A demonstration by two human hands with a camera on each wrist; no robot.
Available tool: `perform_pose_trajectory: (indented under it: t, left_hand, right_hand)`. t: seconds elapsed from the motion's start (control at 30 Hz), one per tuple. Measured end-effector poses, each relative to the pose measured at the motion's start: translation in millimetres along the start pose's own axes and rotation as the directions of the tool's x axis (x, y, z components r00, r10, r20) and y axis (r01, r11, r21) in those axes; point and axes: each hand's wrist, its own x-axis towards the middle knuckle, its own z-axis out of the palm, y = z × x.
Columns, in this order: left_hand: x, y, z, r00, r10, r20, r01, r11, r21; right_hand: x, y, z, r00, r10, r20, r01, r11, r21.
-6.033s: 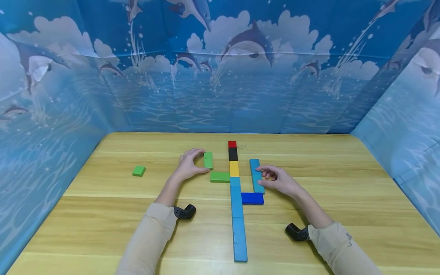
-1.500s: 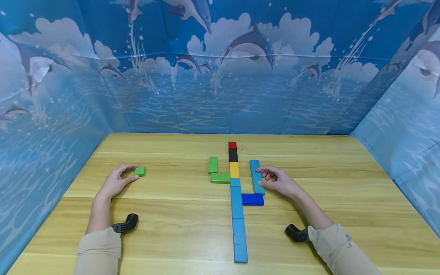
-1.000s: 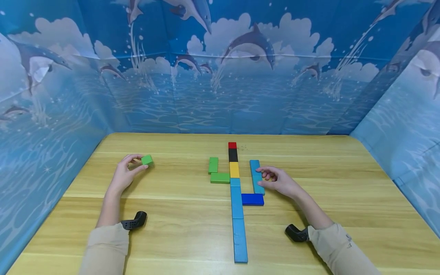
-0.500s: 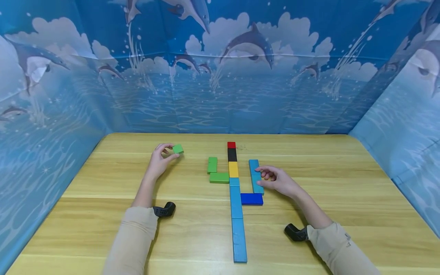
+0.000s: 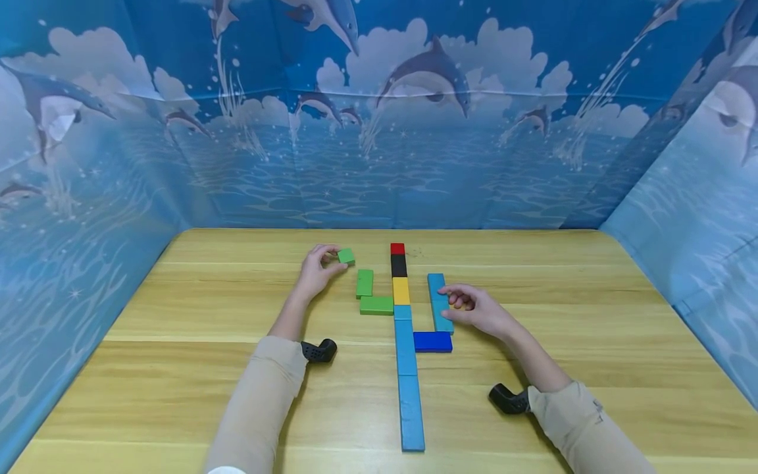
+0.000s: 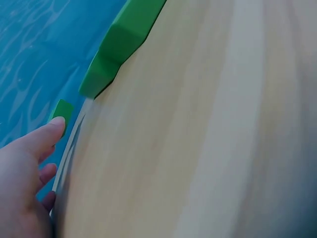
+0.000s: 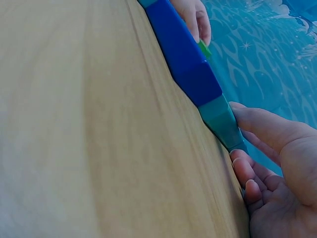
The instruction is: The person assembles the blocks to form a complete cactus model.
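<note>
My left hand [image 5: 316, 268] pinches a small green block [image 5: 346, 256] between thumb and fingers, above and left of an upright green block [image 5: 364, 284]. In the left wrist view the thumb lies on the small green block [image 6: 61, 110]. A second green block [image 5: 376, 305] lies crosswise against the central column of blocks. My right hand [image 5: 482, 311] rests beside two light blue blocks [image 5: 436, 283] placed end to end, with thumb and fingertips relaxed at their right side. The right wrist view shows the thumb touching a light blue block [image 7: 220, 119].
The central column runs from a red block [image 5: 397, 248] through a black block [image 5: 399, 266] and a yellow block [image 5: 401, 291] to long light blue blocks [image 5: 411, 411]. A dark blue block [image 5: 433, 342] bridges towards the right pair. Dolphin-print cloth [image 5: 379, 164] walls the wooden table [image 5: 562, 283].
My left hand let go of the upright green block beside the crosswise one, took the small green block from the far left and carried it right. The right hand has stayed in place.
</note>
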Motion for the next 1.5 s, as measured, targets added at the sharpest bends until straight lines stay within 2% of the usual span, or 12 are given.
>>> perform_pose_trajectory:
  t: [0.2, 0.47, 0.7, 0.8, 0.97, 1.03, 1.1, 1.2, 1.3, 1.5]
  left_hand:
    - [5.8, 3.1, 9.5, 1.0, 0.006, 0.005, -0.007, 0.996, 0.088]
    - [9.8, 2.8, 16.6, 1.0, 0.028, 0.008, -0.029, 0.987, 0.16]
    - [11.6, 1.5, 20.2, 0.999, 0.036, 0.04, -0.044, 0.976, 0.213]
    - [10.8, 1.3, 18.9, 0.997, 0.059, 0.055, -0.069, 0.977, 0.202]
    - [7.4, 1.7, 13.7, 0.99, 0.107, 0.089, -0.117, 0.987, 0.113]
    - [5.7, 2.7, 12.3, 0.987, 0.119, 0.109, -0.13, 0.986, 0.106]
    - [4.1, 4.5, 12.0, 0.982, 0.126, 0.141, -0.146, 0.98, 0.137]
    - [2.2, 6.6, 13.1, 0.972, 0.128, 0.195, -0.173, 0.956, 0.236]
    - [0.7, 8.1, 14.9, 0.965, 0.131, 0.225, -0.197, 0.934, 0.298]
    - [-0.8, 9.2, 17.8, 0.959, 0.151, 0.239, -0.226, 0.918, 0.327]
  right_hand:
    - [0.6, -1, 0, 1.0, -0.004, 0.002, 0.004, 1.0, -0.001]
    - [0.7, 0, 0, 1.0, -0.001, 0.002, 0.001, 1.0, -0.008]
    - [0.3, 0, 0, 1.0, -0.004, -0.001, 0.004, 1.0, -0.01]
    - [0.4, 0, 1, 1.0, -0.004, -0.002, 0.004, 1.0, -0.009]
    - [0.3, -1, 0, 1.0, -0.006, -0.003, 0.006, 1.0, -0.011]
    - [0.1, -1, 0, 1.0, -0.008, -0.003, 0.008, 1.0, -0.011]
    - [-0.2, -1, 0, 1.0, -0.008, -0.003, 0.008, 1.0, -0.01]
    - [-0.3, -2, 0, 1.0, -0.006, -0.002, 0.006, 1.0, -0.006]
    - [-0.1, -2, 0, 1.0, -0.001, 0.001, 0.001, 1.0, 0.0]
    - [-0.3, -4, 0, 1.0, 0.008, 0.005, -0.008, 1.0, 0.016]
